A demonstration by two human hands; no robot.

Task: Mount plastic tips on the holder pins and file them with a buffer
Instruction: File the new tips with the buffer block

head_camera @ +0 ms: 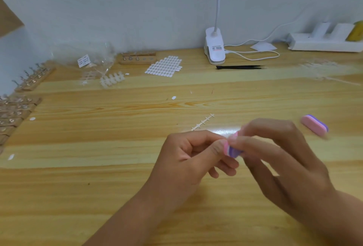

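Right hand point(275, 157) grips pink-purple buffer point(232, 150), likely mid-filing | left hand point(192, 153) curled, thumb against buffer to brace; what it pinches, cannot tell

Nail-craft desk point(78, 167), clip lamp point(214, 49), tip holders point(31, 80)

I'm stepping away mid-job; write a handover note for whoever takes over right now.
Left hand: fingers curled, thumb and forefinger pinched against the buffer; what they pinch is hidden.
Right hand: grips the buffer, blurred.
Spare buffer lies on the table to the right; bare sprue just beyond the hands; strip of tips and holder blocks far left.
Done: blocks seem to carry tips, too blurred to count.
Left: strip's tips unmounted; filing apparently under way.
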